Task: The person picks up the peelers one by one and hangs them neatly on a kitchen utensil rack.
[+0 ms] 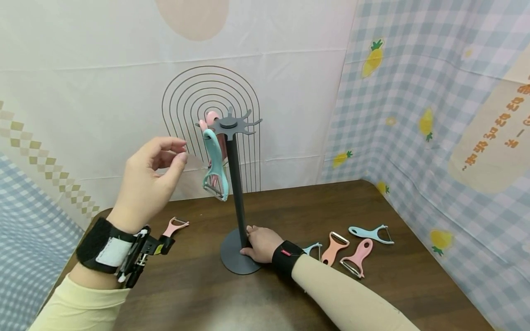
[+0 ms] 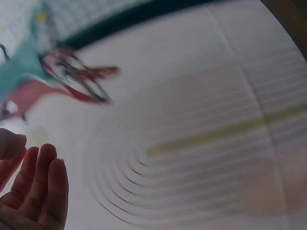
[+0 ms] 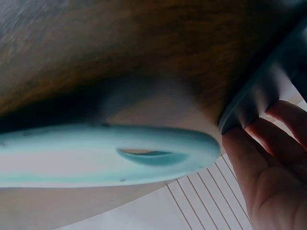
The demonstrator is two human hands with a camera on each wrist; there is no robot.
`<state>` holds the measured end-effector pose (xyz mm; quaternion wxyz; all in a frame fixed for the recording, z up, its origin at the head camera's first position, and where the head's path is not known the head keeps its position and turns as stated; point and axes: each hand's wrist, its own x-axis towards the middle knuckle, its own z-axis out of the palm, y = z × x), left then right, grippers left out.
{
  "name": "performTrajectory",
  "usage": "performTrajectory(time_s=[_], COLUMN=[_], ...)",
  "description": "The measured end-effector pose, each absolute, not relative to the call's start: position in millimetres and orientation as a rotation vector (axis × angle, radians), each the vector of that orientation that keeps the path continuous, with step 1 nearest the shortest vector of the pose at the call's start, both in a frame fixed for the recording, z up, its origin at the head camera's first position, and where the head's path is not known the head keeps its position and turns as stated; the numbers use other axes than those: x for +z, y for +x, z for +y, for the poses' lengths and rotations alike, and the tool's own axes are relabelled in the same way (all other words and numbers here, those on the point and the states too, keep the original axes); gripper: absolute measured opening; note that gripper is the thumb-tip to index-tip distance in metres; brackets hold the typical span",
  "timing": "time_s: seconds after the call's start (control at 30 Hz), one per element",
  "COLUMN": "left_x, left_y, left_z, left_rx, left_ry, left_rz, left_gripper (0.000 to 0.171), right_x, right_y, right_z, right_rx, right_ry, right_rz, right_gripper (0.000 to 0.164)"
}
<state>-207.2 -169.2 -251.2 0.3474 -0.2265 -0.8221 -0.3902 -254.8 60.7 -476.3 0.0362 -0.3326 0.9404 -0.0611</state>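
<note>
We find a dark grey hanging stand upright on the brown worktop, its round base near the front centre. The right hand grips the foot of the pole just above the base, fingers curled round it; the right wrist view shows the fingers against the grey base edge.

The left hand is raised to the left of the stand, holding nothing, thumb and fingers loosely bent and slightly parted. It sits just beside a teal peeler that hangs from a hook at the top of the stand, blade end down. We see a pink peeler hanging behind the teal one, mostly hidden. The left wrist view is blurred; the teal and reddish shapes there are probably these two peelers.

On the worktop lie further peelers: a pink one left of the base, and to the right a cluster of four, namely a small teal one beside the right wrist, an orange one, a pink one and a teal one.
</note>
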Motion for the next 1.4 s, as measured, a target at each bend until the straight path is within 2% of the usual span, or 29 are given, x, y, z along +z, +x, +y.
performTrajectory(time_s=[0.17,0.33,0.53,0.7,0.9,1.23,1.4], left_x=[-289.0,-345.3,-414.3,-454.4,-473.7,-479.2,-483.0], left_y=[-225.6,-239.2,-241.3,-235.9,-227.7,-234.5,-236.1], left_z=[-196.1,-221.7,-241.6,-252.8,-261.4,-272.2,-282.9], left_rx=[-0.909,-0.833,-0.671,-0.486,-0.381,-0.543,-0.708], left_ry=[-0.478,-0.431,-0.435,-0.410,-0.338,-0.392,-0.303], left_rz=[-2.305,-2.573,-2.829,-2.837,-2.910,-2.841,-2.853], left_gripper=[0.019,0.020,0.016,0.013,0.018,0.017,0.024], right_x=[-473.6,-474.1,-476.9,-477.2,-476.7,-475.5,-475.4], right_y=[-253.5,-253.2,-254.6,-254.6,-254.2,-253.4,-252.7], right_z=[61.0,61.5,61.6,60.9,60.6,61.3,61.0], right_rx=[-0.219,-0.221,-0.206,-0.203,-0.189,-0.185,-0.176], right_ry=[-1.025,-1.022,-1.021,-1.016,-1.017,-1.012,-1.015], right_rz=[2.894,2.891,2.897,2.892,2.891,2.887,2.886], right_gripper=[0.048,0.049,0.049,0.050,0.050,0.050,0.050])
